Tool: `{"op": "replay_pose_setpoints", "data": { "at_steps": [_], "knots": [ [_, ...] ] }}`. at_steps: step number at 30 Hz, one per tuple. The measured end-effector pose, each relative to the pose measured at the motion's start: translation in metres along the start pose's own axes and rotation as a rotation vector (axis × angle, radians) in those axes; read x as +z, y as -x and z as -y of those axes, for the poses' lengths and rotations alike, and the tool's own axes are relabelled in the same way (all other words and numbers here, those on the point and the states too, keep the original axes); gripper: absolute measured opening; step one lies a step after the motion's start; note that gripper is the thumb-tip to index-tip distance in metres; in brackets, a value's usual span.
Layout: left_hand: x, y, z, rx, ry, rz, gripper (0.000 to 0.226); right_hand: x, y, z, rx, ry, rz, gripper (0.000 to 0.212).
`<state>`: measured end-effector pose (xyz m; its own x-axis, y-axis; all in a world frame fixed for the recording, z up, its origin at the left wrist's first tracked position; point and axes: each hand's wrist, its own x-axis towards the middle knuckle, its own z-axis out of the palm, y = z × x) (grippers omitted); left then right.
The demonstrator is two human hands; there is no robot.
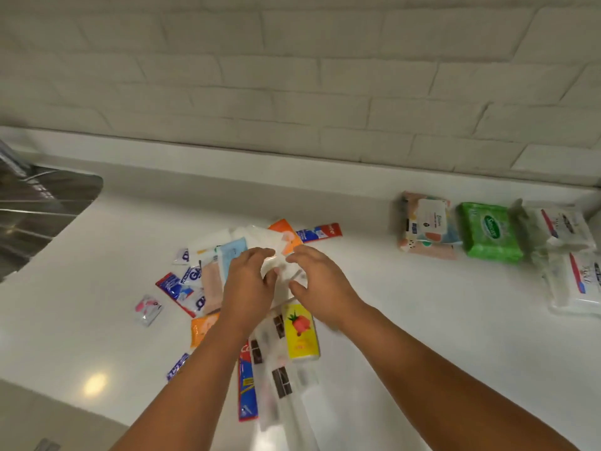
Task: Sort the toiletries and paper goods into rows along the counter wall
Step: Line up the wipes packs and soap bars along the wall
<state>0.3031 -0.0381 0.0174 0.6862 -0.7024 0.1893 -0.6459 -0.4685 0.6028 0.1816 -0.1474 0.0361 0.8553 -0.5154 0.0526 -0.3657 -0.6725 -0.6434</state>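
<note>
A loose pile of toiletries and paper goods lies mid-counter: white tissue packs point(260, 237), a light blue pack point(231, 255), orange packs point(286, 234), a yellow strawberry tissue pack point(300, 333), toothpaste boxes point(320, 232) and small blue-and-white sachets point(182, 291). My left hand point(248, 286) and my right hand point(320, 281) hover over the pile's middle, fingers curled around a blurred white pack point(279, 271). Whether either hand grips it is unclear. Near the wall at right sit wet-wipe packs in a row: a patterned one point(426, 226), a green one point(489, 232), white ones point(567, 232).
A steel sink point(39, 209) is set into the white counter point(406, 320) at the far left. A small pink-and-white sachet point(148, 309) lies apart, left of the pile. The tiled wall point(292, 76) runs along the back.
</note>
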Motion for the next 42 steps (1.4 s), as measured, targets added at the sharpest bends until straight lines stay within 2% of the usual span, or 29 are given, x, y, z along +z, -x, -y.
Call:
{"op": "replay_pose_setpoints", "data": {
  "at_steps": [6, 9, 13, 19, 23, 26, 30, 34, 37, 39, 42],
  "knots": [
    [-0.029, 0.015, 0.066, -0.197, -0.160, 0.122, 0.048, 0.056, -0.019, 0.033, -0.049, 0.160, 0.163, 0.059],
    [-0.037, 0.020, 0.084, -0.213, -0.192, 0.118, 0.055, 0.077, -0.028, 0.044, -0.059, 0.231, 0.205, 0.063],
    [-0.041, 0.019, 0.093, -0.252, -0.080, 0.094, 0.049, 0.097, -0.038, 0.046, -0.036, 0.282, 0.242, 0.067],
    [-0.044, 0.007, 0.106, -0.383, 0.178, 0.074, 0.042, 0.116, -0.045, 0.050, -0.027, 0.289, 0.154, 0.060],
    [-0.048, 0.006, 0.100, -0.361, 0.302, 0.028, 0.031, 0.115, -0.050, 0.054, -0.026, 0.254, 0.099, 0.056],
    [-0.056, 0.002, 0.094, -0.333, 0.379, -0.029, 0.023, 0.104, -0.054, 0.057, -0.051, 0.192, 0.041, 0.047],
    [-0.071, -0.003, 0.076, -0.297, 0.496, -0.057, 0.048, 0.081, -0.055, 0.062, -0.075, 0.014, -0.102, 0.033],
    [-0.083, -0.007, 0.047, -0.134, 0.545, -0.017, 0.057, 0.040, -0.054, 0.064, -0.059, -0.237, -0.251, 0.021],
    [-0.081, -0.015, 0.025, -0.045, 0.539, 0.068, 0.039, -0.002, -0.051, 0.063, 0.000, -0.379, -0.277, 0.015],
    [-0.075, -0.020, 0.010, -0.018, 0.464, 0.079, 0.038, -0.029, -0.047, 0.057, 0.054, -0.468, -0.267, 0.010],
    [-0.063, -0.019, -0.018, -0.027, 0.547, 0.153, 0.032, -0.068, -0.037, 0.044, 0.112, -0.596, -0.278, 0.007]
  ]
}}
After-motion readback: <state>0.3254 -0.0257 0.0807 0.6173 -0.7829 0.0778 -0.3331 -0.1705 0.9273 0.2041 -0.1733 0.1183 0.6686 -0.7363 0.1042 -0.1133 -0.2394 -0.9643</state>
